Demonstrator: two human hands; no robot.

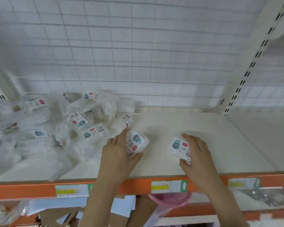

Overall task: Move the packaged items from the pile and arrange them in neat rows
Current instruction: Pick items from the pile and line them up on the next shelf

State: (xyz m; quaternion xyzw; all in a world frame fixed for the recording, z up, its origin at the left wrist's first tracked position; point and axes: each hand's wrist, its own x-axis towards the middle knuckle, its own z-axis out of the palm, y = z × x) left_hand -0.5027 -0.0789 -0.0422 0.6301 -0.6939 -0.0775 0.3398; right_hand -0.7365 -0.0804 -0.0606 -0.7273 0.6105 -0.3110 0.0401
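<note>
On the cream shelf [179,125], both hands hold one packet each, side by side but apart. The left hand [120,150] grips a small clear packet [137,143] with a white label showing a teal cartoon and a red tag; the thumb curls under its near edge and the fingers lie along its left side, the index finger stretched toward the pile. This packet sits tilted, its long axis running from near-left to far-right, label facing up.

The right hand [196,151] grips a second packet [179,149] of the same kind, fingers curled over its right side and the thumb at its near corner. Its label also faces up, long axis running from far-left to near-right, so the two packets slant toward each other at the far end. Whether either packet rests fully on the shelf is unclear.

Both forearms reach up over the orange shelf edge [23,190], which carries price tags [169,186].

The pile of packets [64,122] lies jumbled on the left of the shelf, labels pointing all ways, just beside the left hand. A white wire grid [121,54] backs the shelf.
</note>
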